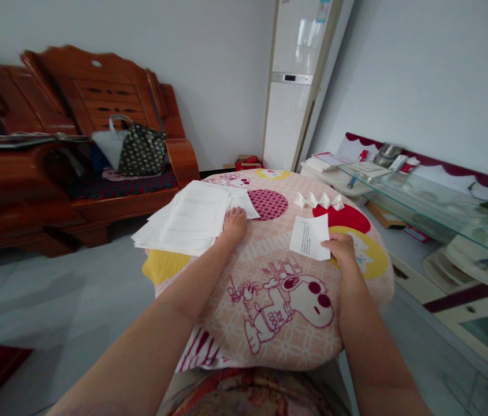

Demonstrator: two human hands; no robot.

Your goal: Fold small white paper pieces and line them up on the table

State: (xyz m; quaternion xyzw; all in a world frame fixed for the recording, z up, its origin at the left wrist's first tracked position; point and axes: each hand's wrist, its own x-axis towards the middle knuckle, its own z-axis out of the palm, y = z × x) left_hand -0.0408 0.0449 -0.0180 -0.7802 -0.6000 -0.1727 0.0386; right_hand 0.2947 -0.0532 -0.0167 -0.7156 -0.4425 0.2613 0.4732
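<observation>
Fingers (332, 241) of the right hand (344, 248) pinch the right edge of a printed slip (309, 236) over the counter (220, 329), right of centre; a light grip should avoid creases. Centre, the left hand (235, 224) curls at the paper stack (192, 216); whether it grips, I cannot tell. Beyond, upper right, folded paper pieces (312, 200) form a row.

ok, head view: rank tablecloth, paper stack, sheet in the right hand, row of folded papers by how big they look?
1. Tablecloth
2. Paper stack
3. Sheet in the right hand
4. Row of folded papers; it lies farther from the camera, but looks clearly smallest
</observation>
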